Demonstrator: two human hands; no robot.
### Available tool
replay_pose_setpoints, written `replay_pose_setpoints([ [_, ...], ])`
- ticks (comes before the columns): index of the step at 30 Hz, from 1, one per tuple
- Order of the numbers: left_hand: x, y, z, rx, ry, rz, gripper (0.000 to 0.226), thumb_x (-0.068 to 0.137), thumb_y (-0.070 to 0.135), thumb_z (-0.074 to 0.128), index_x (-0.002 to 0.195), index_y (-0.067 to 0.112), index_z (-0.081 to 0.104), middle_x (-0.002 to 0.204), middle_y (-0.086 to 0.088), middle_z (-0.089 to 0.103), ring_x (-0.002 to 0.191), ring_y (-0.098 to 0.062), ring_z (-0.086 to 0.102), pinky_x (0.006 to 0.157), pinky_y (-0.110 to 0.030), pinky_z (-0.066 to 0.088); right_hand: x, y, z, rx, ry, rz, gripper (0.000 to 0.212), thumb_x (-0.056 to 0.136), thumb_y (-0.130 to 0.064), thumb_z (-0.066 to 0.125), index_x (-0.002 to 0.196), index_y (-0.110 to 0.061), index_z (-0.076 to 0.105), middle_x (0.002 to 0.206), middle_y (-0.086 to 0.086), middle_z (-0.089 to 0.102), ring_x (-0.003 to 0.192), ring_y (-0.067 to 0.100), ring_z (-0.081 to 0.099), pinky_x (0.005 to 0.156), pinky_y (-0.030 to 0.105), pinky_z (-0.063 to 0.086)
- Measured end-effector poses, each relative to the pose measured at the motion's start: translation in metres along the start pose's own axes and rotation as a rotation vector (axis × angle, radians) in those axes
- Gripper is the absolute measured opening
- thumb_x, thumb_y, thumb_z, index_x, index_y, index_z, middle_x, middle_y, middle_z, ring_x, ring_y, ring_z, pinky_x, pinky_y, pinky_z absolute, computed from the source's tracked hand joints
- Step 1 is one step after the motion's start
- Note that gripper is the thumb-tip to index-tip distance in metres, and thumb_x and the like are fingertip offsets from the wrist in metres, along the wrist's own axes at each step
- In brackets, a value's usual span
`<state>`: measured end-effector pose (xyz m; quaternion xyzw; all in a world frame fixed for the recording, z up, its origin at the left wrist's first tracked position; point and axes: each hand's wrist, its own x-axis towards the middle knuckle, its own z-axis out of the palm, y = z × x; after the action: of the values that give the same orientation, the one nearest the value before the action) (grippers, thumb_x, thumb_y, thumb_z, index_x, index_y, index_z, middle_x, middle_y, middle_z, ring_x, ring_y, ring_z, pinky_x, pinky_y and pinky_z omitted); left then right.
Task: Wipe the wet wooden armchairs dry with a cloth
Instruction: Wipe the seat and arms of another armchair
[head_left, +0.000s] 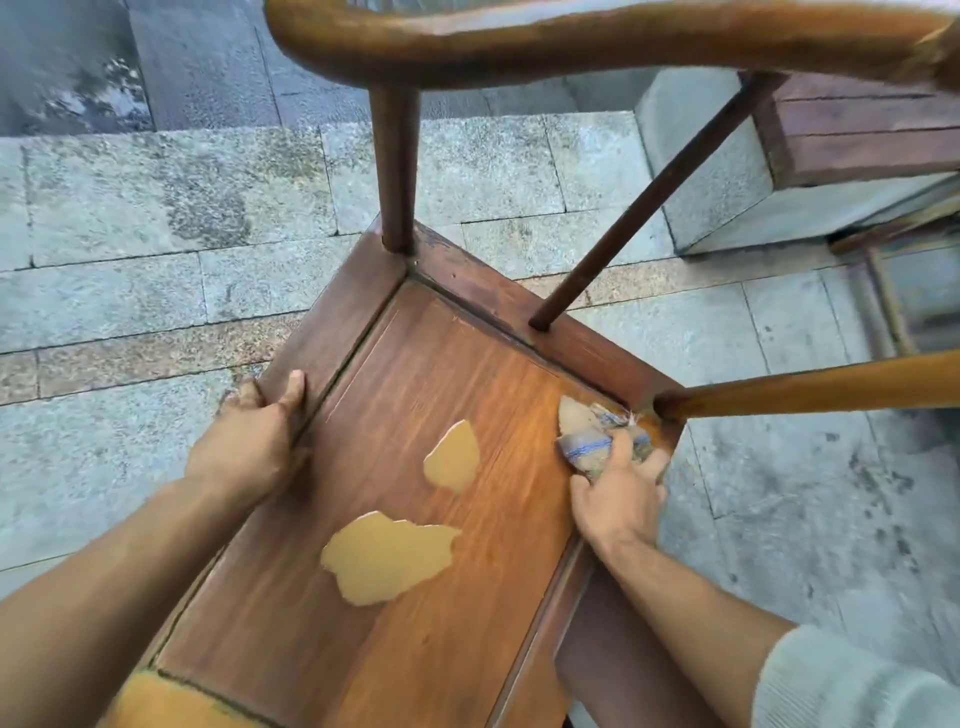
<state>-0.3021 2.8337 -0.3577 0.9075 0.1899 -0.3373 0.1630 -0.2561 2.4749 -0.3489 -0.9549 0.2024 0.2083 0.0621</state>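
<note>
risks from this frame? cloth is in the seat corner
1. The two pale patches where the finish has peeled off the brown wooden seat have raised edges; the crumpled grey, blue-striped cloth in the right hand could catch and lift more.
2. The cloth's frayed threads sit against the round wooden post and may snag at its base.
3. The left hand only grips the seat rim; a hard wipe might shift the chair.
</note>
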Motion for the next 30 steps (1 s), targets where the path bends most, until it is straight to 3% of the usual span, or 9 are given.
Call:
replay_pose_setpoints([
  [3,0.004,-0.002,0.006,-0.007,0.009,0.009,0.090,0.087,0.030,0.067,0.156,0.026,0.010,0.143,-0.032,0.024,0.129,-0.049,0.036,0.102,-0.052,0.042,0.009,0.004,0.001,0.104,0.079,0.007,0.066,0.087,-0.029,0.069,0.137,-0.026,0.025,0.125,0.016,0.026,0.099,0.045,0.049,0.085,0.043,0.048],
  [7,0.005,-0.003,0.011,0.003,0.026,0.012,0.091,0.085,0.027,0.067,0.157,0.023,0.011,0.138,-0.034,0.026,0.126,-0.051,0.036,0.102,-0.052,0.042,0.056,-0.030,-0.011,0.198,0.226,-0.018,0.066,0.086,-0.023,0.072,0.136,-0.026,0.028,0.130,0.020,0.028,0.111,0.044,0.042,0.093,0.047,0.045],
  [10,0.004,-0.001,0.011,0.005,0.017,0.010,0.092,0.083,0.026,0.067,0.156,0.024,0.011,0.136,-0.035,0.026,0.126,-0.052,0.034,0.101,-0.055,0.041,0.104,-0.057,-0.032,0.128,0.146,-0.089,0.061,0.089,-0.025,0.068,0.139,-0.030,0.033,0.137,0.014,0.028,0.117,0.039,0.038,0.095,0.048,0.045],
  [14,-0.001,0.008,0.010,-0.006,0.013,-0.018,0.094,0.085,0.029,0.065,0.157,0.027,0.005,0.147,-0.036,0.016,0.136,-0.052,0.023,0.108,-0.056,0.035,0.104,-0.082,-0.032,0.008,0.102,-0.311,0.064,0.088,-0.018,0.064,0.141,-0.037,0.034,0.143,0.006,0.029,0.118,0.035,0.036,0.091,0.051,0.048],
  [17,-0.011,0.018,0.012,0.020,0.017,-0.096,0.097,0.087,0.044,0.059,0.155,0.034,-0.010,0.160,-0.026,-0.008,0.148,-0.043,0.003,0.114,-0.057,0.027,0.073,-0.072,-0.022,-0.016,0.128,-0.379,0.067,0.087,-0.031,0.070,0.145,-0.028,0.037,0.145,0.013,0.028,0.117,0.039,0.040,0.097,0.046,0.045],
  [21,-0.017,0.018,0.022,0.021,0.122,-0.095,0.094,0.087,0.057,0.052,0.154,0.036,-0.010,0.162,-0.021,-0.009,0.150,-0.039,0.003,0.115,-0.056,0.026,0.054,-0.040,-0.023,-0.134,0.055,-0.604,0.069,0.084,-0.039,0.074,0.145,-0.036,0.041,0.146,0.008,0.028,0.114,0.034,0.043,0.096,0.045,0.048],
  [23,-0.017,0.011,0.026,0.001,0.134,-0.075,0.089,0.088,0.058,0.049,0.154,0.039,-0.008,0.163,-0.020,-0.007,0.150,-0.037,0.002,0.116,-0.055,0.024,0.069,-0.034,-0.034,-0.145,0.039,-0.538,0.066,0.085,-0.041,0.072,0.143,-0.039,0.042,0.142,0.007,0.031,0.114,0.033,0.042,0.094,0.043,0.048],
  [26,-0.016,0.002,0.032,-0.014,0.155,-0.053,0.086,0.090,0.060,0.048,0.154,0.042,-0.006,0.163,-0.019,-0.006,0.151,-0.035,0.000,0.117,-0.055,0.023,0.064,-0.045,-0.031,-0.006,0.077,-0.257,0.068,0.088,-0.040,0.068,0.149,-0.035,0.037,0.141,0.011,0.029,0.115,0.038,0.042,0.093,0.041,0.043],
  [30,-0.020,0.005,0.031,-0.062,0.143,-0.057,0.084,0.092,0.055,0.052,0.154,0.042,-0.003,0.163,-0.018,-0.008,0.151,-0.035,-0.003,0.118,-0.058,0.016,-0.003,-0.057,0.003,0.048,-0.013,-0.409,0.073,0.086,-0.043,0.065,0.151,-0.039,0.033,0.143,0.010,0.028,0.110,0.036,0.046,0.103,0.040,0.039],
])
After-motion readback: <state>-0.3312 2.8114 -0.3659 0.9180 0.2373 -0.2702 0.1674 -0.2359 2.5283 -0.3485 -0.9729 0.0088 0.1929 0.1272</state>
